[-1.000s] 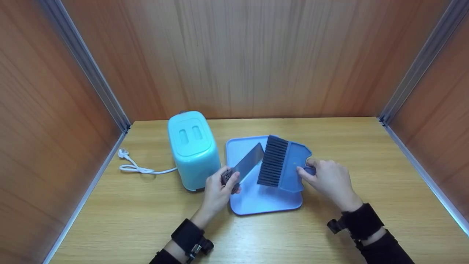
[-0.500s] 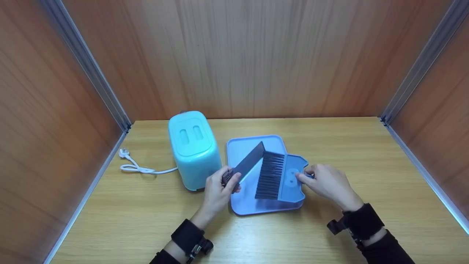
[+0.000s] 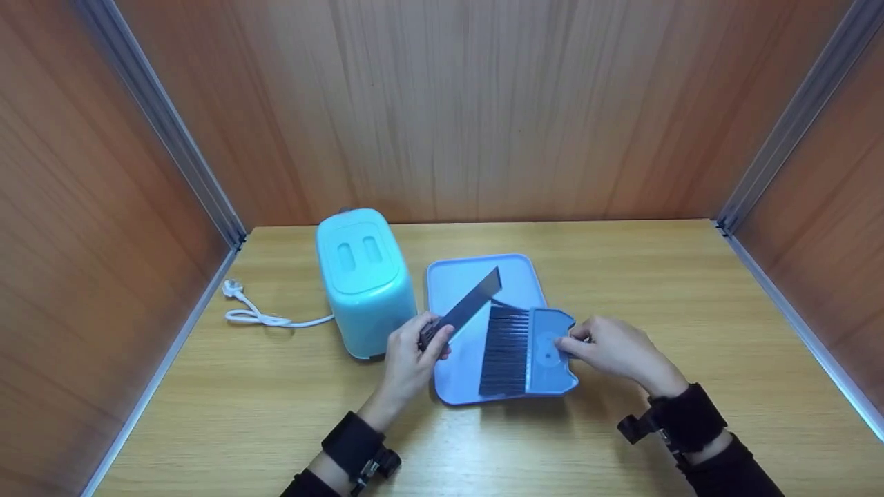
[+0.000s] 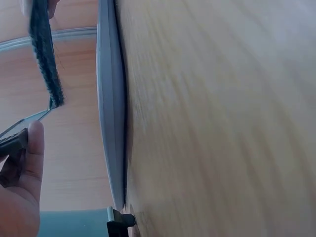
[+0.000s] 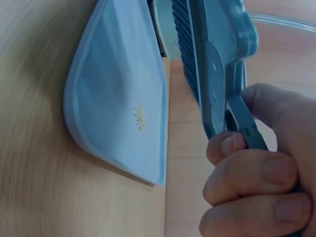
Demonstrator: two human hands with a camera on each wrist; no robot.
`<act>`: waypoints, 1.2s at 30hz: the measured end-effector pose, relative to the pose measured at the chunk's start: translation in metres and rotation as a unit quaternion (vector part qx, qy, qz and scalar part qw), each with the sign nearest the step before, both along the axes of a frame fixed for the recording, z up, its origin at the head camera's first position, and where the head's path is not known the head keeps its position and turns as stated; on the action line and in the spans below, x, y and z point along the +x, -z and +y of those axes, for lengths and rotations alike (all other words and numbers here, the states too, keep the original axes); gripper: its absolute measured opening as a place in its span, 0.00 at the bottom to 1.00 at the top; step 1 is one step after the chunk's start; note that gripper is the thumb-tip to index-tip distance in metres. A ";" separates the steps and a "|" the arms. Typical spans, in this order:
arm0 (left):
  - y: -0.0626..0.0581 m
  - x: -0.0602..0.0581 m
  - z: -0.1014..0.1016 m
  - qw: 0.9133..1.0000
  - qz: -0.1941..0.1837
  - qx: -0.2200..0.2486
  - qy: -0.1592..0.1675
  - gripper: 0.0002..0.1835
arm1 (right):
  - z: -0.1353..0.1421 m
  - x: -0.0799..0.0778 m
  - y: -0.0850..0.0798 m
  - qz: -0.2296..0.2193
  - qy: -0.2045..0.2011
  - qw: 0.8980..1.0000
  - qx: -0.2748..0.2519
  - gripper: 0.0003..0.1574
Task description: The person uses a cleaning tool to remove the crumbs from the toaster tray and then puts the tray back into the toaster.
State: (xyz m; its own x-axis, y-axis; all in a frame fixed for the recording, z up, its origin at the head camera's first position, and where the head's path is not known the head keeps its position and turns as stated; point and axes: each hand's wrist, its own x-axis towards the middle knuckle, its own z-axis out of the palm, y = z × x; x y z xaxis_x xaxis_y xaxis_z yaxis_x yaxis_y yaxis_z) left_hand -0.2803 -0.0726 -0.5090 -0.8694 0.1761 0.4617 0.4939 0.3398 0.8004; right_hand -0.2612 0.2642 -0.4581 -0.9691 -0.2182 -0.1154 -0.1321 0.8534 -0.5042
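The right hand [image 3: 615, 349], grasping the blue plastic brush [image 3: 544, 373], has drawn it nearer; the left hand [image 3: 407, 355] grasps a dark-handled grey blade [image 3: 475, 301]; brushing above the blue rectangular tray [image 3: 459, 277] seems underway.

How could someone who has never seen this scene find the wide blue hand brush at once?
On the light wooden table, find the light-blue rectangular tray, right of the rounded turquoise box. Above the tray's near part, the right hand holds the wide blue hand brush. Its dark bristles set it apart from the smooth tray and the flat grey blade in the left hand.
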 end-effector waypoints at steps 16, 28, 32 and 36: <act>0.000 0.001 0.002 0.997 0.063 -0.033 -0.007 0.10 | -0.004 0.000 -0.004 0.024 0.001 0.999 -0.021 0.27; -0.002 0.002 0.000 0.999 0.039 -0.034 -0.014 0.09 | -0.001 -0.002 -0.006 0.016 0.044 0.999 -0.019 0.27; -0.001 0.002 0.000 0.999 0.040 -0.035 -0.013 0.09 | -0.004 -0.003 -0.004 0.020 0.038 0.999 -0.016 0.26; -0.002 0.003 0.001 0.999 0.034 -0.039 -0.013 0.09 | -0.004 -0.001 -0.002 0.012 0.042 0.999 -0.002 0.27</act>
State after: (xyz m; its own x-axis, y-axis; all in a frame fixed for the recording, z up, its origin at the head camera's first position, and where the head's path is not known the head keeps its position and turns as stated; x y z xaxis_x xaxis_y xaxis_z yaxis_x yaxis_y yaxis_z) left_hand -0.2771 -0.0720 -0.5073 -0.8414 0.1907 0.5056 0.5360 0.4134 0.7361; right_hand -0.2626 0.2597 -0.4558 -0.9864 -0.1367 -0.0913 -0.0723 0.8595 -0.5060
